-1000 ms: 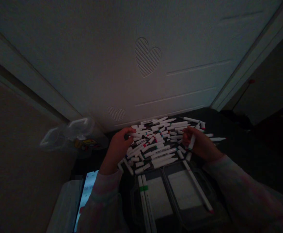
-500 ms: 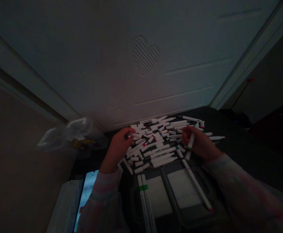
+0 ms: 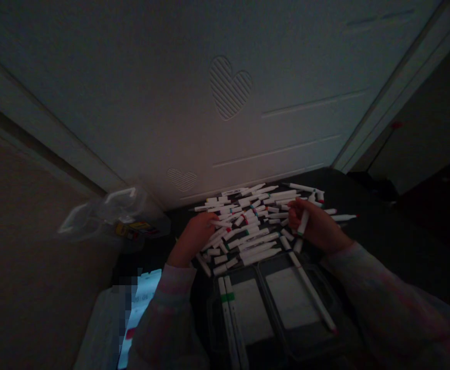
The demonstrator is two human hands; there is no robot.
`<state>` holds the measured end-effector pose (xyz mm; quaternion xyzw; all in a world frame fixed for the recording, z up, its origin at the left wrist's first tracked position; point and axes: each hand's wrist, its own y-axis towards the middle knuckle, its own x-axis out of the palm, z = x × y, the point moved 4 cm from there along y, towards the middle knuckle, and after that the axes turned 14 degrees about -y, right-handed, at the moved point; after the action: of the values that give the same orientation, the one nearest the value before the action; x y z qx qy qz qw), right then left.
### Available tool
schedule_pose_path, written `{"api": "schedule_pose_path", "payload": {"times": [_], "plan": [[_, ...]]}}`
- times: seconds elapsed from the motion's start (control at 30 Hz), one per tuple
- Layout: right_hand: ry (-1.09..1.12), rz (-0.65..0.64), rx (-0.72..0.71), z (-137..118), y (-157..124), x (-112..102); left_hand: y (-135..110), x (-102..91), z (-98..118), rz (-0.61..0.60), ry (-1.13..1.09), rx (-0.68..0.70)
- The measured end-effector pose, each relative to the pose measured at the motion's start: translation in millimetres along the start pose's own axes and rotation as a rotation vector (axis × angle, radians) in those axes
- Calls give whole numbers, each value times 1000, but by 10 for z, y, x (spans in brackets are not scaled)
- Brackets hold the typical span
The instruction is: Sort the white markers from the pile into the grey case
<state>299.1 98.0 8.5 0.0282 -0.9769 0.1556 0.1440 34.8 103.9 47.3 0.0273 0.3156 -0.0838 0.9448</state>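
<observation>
Nearest lay an open clear case (image 3: pixel 270 303), two green-banded markers (image 3: pixel 226 313) along its left half, a pink-tipped marker (image 3: pixel 313 291) slanting across the right. Lit phone (image 3: pixel 144 300) sat left. Dark tabletop (image 3: pixel 382 262) ran off right. Right hand (image 3: pixel 313 226), fingers curled closed, held a green-ended marker (image 3: pixel 304 223). Left hand (image 3: pixel 196 234) bent over the marker pile (image 3: pixel 258 239), fingertips at a white marker (image 3: pixel 222 224), grip unclear. Beyond: plastic tub (image 3: pixel 155 216), door (image 3: pixel 286 103).

Dozens of loose markers (image 3: pixel 256 250) are seen, too overlapped to be counted exactly. Two green-banded markers (image 3: pixel 230 297) and one pink-ended marker (image 3: pixel 312 290) are told apart. One left hand (image 3: pixel 198 234), one right hand (image 3: pixel 312 226), one two-part case (image 3: pixel 273 308), one lit screen (image 3: pixel 144 298), one clear box (image 3: pixel 156 210) and two embossed hearts (image 3: pixel 230 88) are counted.
</observation>
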Motion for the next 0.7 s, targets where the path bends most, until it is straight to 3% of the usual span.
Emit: {"api": "schedule_pose_path", "payload": {"times": [0.7], "plan": [[43, -46, -34, -12, 22, 22, 94, 11, -184, -35, 43, 28]]}}
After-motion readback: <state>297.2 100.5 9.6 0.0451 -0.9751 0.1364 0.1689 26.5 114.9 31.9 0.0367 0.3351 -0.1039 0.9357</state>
